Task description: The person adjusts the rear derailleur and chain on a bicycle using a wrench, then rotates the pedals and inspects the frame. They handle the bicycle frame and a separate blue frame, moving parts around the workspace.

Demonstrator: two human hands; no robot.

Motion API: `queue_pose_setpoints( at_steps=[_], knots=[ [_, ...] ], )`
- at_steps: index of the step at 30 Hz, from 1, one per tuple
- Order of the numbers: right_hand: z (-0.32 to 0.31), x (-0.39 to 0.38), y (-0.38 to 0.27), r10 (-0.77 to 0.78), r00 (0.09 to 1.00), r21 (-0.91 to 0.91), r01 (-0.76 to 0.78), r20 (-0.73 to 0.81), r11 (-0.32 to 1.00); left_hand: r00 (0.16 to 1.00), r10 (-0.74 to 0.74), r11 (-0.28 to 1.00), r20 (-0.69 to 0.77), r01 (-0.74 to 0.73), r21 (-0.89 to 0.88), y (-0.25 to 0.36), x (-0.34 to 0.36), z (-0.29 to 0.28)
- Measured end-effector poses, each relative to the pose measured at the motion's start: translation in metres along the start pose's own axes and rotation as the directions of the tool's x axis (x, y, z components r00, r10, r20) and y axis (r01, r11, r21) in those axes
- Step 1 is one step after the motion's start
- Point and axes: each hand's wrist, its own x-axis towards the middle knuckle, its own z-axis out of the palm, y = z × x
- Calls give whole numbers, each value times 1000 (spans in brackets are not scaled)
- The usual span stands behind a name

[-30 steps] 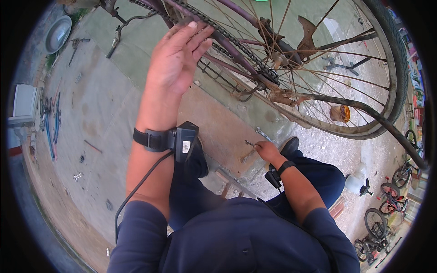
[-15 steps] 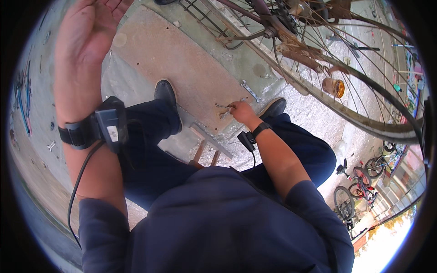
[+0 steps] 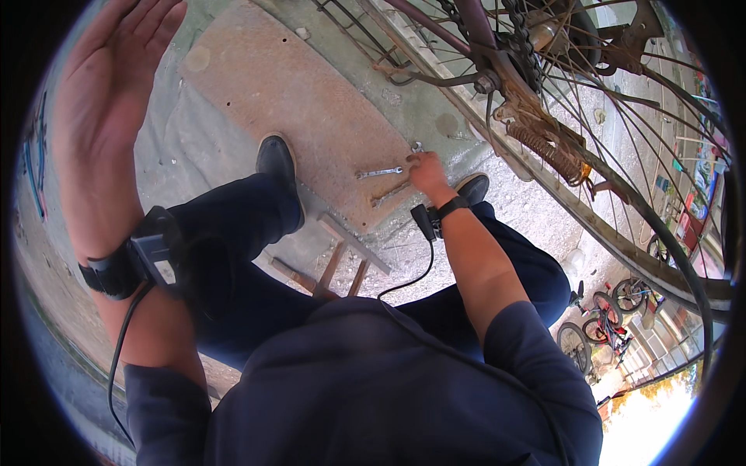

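Note:
My left hand (image 3: pixel 109 89) is raised at the upper left, palm showing and fingers stretched out, holding nothing. Low over the right edge of a brown board (image 3: pixel 287 93), my right hand (image 3: pixel 427 174) has its fingers closed on a wrench (image 3: pixel 418 146); one metal end pokes out past the fingertips and the rest is hidden. Just left of that hand, a shiny wrench (image 3: pixel 379 172) lies flat on the board. Below it lies a thin brownish piece (image 3: pixel 390 194), its kind unclear.
A bicycle wheel (image 3: pixel 622 233) with a rusty frame, chain (image 3: pixel 528 43) and coil spring (image 3: pixel 536 147) fills the upper right. A small wooden stool (image 3: pixel 350 248) stands between my legs. Several bicycles (image 3: pixel 606 318) are at the far right. Blue-handled tools (image 3: pixel 35 163) lie at the far left.
My right hand has left a wrench on the board and moved slightly right onto the one at the board's edge. My left hand has shifted left and down. The view has shifted a little.

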Motion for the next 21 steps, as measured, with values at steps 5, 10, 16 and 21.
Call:
queue_pose_setpoints(
  at_steps=[5, 10, 16, 21],
  knots=[
    [-8, 23, 21, -12, 1000, -176, 15, 15, 984, 985, -168, 985, 27, 169, -36, -2, 25, -40],
    [7, 34, 33, -100, 981, -346, 152, 163, 926, 972, -231, 973, 42, 232, -18, -6, 30, -50],
    [24, 40, 40, -91, 977, -359, 156, 191, 920, 975, -224, 974, -1, 224, 36, -10, 28, -41],
    [4, 20, 18, -68, 987, -239, 101, 143, 966, 974, -220, 974, -45, 222, 44, -9, 24, -36]
  ],
)
